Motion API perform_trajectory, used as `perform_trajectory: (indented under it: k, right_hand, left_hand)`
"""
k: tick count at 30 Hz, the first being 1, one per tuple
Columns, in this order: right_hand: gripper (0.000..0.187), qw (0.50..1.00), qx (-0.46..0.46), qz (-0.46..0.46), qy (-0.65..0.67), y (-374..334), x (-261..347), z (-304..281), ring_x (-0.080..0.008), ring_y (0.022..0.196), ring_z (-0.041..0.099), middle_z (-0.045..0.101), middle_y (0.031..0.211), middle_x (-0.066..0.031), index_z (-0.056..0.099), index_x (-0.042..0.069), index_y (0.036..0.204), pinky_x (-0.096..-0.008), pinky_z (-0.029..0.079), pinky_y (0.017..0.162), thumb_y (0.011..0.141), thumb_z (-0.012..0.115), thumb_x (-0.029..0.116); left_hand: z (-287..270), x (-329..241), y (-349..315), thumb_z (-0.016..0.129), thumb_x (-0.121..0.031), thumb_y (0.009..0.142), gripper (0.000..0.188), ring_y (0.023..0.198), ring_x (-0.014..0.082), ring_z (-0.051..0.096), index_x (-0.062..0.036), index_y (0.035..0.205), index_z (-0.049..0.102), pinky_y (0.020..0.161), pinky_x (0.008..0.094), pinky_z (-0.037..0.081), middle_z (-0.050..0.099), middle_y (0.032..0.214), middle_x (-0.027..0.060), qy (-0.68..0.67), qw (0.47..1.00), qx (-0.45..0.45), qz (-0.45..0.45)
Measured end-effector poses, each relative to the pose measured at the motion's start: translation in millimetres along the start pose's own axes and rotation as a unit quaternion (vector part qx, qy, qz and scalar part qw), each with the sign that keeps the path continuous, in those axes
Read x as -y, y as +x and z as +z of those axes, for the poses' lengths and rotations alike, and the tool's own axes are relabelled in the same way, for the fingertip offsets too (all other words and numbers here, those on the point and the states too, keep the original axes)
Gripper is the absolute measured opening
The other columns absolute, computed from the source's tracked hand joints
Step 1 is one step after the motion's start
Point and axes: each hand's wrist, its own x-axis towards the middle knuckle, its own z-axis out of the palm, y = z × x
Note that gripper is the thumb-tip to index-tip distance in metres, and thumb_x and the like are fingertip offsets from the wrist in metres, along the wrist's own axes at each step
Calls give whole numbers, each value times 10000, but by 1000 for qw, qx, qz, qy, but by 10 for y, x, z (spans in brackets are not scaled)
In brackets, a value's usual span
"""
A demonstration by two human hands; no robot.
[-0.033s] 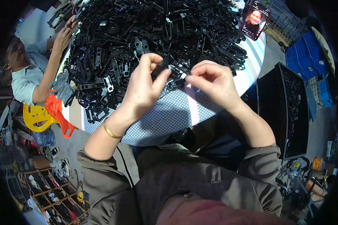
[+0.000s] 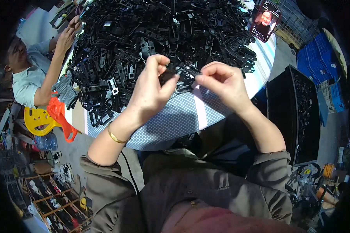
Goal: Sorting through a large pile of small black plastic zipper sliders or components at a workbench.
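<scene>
A large heap of black plastic parts covers most of the table. At its near edge my left hand is curled, thumb and index finger around a dark plastic part whose shape is blurred. Just to the right, my right hand pinches thumb against index finger. Something small and dark shows at those fingertips, too small to name. Both hands are raised over the front of the heap, a short gap between them. Loose black parts with some pale pieces lie behind and below the fingers.
The table's patterned cloth shows along the near edge. A phone stands at the back right. On the right is a black bin with more parts. Another person sits at the left, near a red plastic bag and yellow stool.
My right hand has shifted very slightly. A bright piece seen at its fingertips before no longer shows there; the tips now look dark. My left hand stays nearly in place.
</scene>
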Motion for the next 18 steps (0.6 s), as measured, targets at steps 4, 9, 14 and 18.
perform_trajectory:
  k: [4,9,14,18]
  right_hand:
    - [74,994,-25,48,97,-19,61,-32,-45,646,518,583,832,-12,619,-3,824,-187,422,585,782,661,41]
    - [78,998,-22,-35,-43,-67,42,45,-46,659,516,576,810,-18,612,1,799,-171,408,567,769,675,36]
    - [99,984,-69,-74,-145,-42,31,35,-36,660,511,585,785,-11,616,2,801,-172,408,573,772,687,65]
    - [119,991,-79,1,-109,-3,12,46,-34,638,516,597,708,13,617,6,809,-165,408,578,780,688,98]
  left_hand:
    - [-27,-102,-46,526,-84,794,302,720,199,527,15,1060,422,675,300,437,517,821,118,-47,995,67,-49]
    - [14,-79,-30,546,-1,756,279,727,174,519,47,1030,529,654,267,431,515,854,99,14,994,65,89]
    - [-65,-133,25,570,11,778,347,743,109,558,27,1124,552,659,196,443,573,944,75,-259,948,129,-130]
    - [-44,-112,15,518,-21,847,413,834,135,612,60,1239,418,758,215,500,584,1014,122,-406,893,116,-154]
